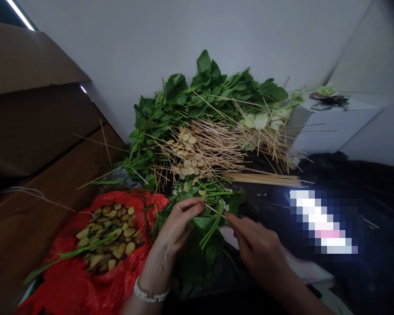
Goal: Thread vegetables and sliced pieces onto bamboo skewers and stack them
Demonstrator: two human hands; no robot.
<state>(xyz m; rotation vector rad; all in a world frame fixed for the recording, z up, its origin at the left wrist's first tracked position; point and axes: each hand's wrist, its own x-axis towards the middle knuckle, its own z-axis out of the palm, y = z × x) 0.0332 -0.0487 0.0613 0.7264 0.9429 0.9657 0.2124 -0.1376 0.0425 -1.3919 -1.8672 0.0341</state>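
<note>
At the near middle, my left hand [179, 225] is closed in a pinch on a green vegetable stem, with a beaded bracelet at the wrist. Opposite it, my right hand [258, 243] grips a thin bamboo skewer [216, 211], whose far end reaches my left fingertips. Cut green stems [213, 225] lie across the skewer between both hands, and broad leaves [208, 251] hang below. Just beyond my fingers is a heap of leafy greens [221, 190]. The exact spot where skewer and stem meet is hidden by my left thumb.
A red plastic bag [98, 291] full of sliced potatoes [113, 232] stands at left. Skewered slices [188, 151] and leafy skewers [203, 83] pile against the wall. Loose skewers [265, 178] lie on black plastic [374, 183]. A white box [331, 127] stands at right, a cardboard box [26, 113] at left.
</note>
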